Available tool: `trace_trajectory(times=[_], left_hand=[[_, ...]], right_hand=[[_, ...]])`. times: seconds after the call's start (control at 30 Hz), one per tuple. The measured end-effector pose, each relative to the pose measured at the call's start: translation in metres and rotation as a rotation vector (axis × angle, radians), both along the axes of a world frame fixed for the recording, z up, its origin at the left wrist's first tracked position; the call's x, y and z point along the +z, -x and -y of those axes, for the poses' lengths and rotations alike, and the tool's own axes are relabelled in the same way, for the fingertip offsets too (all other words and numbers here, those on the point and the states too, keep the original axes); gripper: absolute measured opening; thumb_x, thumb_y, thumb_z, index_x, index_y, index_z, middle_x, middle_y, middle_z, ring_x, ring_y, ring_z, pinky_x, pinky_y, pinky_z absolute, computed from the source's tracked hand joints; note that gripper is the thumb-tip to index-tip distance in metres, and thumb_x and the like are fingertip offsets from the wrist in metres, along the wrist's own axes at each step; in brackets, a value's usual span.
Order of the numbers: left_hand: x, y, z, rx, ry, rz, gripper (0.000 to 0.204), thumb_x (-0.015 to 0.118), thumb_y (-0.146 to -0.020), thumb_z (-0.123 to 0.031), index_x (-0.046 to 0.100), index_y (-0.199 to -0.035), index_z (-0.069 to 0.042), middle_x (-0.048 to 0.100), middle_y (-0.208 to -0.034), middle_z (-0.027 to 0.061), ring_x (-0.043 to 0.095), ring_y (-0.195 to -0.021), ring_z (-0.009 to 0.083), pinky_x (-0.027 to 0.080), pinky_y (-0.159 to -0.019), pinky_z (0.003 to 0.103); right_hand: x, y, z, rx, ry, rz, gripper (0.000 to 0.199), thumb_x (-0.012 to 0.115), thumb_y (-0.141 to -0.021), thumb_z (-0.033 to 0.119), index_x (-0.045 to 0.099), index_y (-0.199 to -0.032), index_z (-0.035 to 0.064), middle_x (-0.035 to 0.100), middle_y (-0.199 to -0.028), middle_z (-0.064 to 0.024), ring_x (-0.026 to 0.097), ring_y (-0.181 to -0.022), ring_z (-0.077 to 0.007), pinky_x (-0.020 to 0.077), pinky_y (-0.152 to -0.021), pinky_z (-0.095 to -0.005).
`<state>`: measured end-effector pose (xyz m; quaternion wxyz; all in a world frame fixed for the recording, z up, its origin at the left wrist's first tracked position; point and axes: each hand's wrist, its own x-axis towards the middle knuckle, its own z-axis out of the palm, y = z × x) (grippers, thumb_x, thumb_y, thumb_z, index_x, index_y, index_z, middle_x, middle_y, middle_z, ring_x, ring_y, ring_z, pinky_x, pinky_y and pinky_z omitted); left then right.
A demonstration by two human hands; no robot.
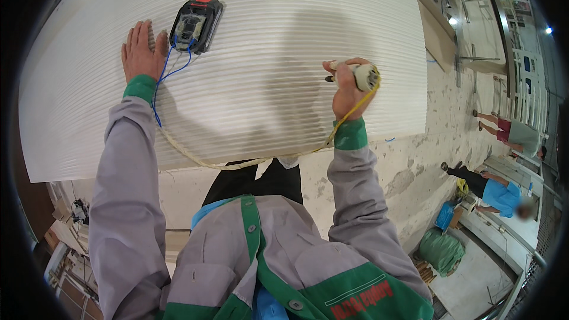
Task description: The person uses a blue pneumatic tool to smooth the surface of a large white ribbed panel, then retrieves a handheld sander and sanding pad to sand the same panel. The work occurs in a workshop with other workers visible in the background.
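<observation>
Fingers (349,68) of right hand (345,92) clasp white tool (355,74) lying crosswise, tip pointing left.

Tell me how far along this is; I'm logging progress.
Set up: the black battery pack lies on the white ribbed panel, wired to the tool. In hand: right hand grips the small corded tool; left hand presses flat. Left: the panel shows no visible marks.
</observation>
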<state>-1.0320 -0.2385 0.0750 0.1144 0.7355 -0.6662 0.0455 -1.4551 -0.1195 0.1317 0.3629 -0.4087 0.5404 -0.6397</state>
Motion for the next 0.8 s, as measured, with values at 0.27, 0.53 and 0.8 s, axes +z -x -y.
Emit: trace_trajectory(times=[0.27,0.53,0.8], left_hand=[[0.003,0.002,0.0,-0.001,-0.001,-0.006,0.064,0.047,-0.103,-0.058,0.045,-0.154,-0.019,0.039,-0.163,0.0061,0.028,-0.155,0.0261,0.018,-0.127,0.048],[0.004,0.002,-0.001,0.005,-0.011,-0.002,0.064,0.046,-0.103,-0.059,0.045,-0.154,-0.02,0.038,-0.164,0.0063,0.028,-0.155,0.0256,0.018,-0.127,0.048],[0.007,0.004,-0.002,0.002,-0.02,0.011,0.063,0.045,-0.104,-0.057,0.044,-0.155,-0.02,0.038,-0.164,0.0064,0.028,-0.155,0.0255,0.017,-0.128,0.048]], right_hand=[[0.005,-0.001,0.007,-0.008,0.031,0.038,0.018,0.07,-0.089,0.004,0.058,-0.1,-0.0026,0.071,-0.082,-0.0147,0.075,-0.084,-0.0222,0.0599,-0.073,-0.0323],[0.001,-0.005,0.013,0.02,-0.096,-0.002,0.02,0.071,-0.088,0.007,0.057,-0.1,-0.0017,0.073,-0.083,-0.0159,0.073,-0.081,-0.0212,0.0593,-0.073,-0.0324],[0.006,-0.007,0.023,-0.019,-0.029,0.012,0.017,0.071,-0.088,0.007,0.059,-0.096,-0.0027,0.071,-0.082,-0.0144,0.074,-0.081,-0.023,0.0599,-0.074,-0.0336]])
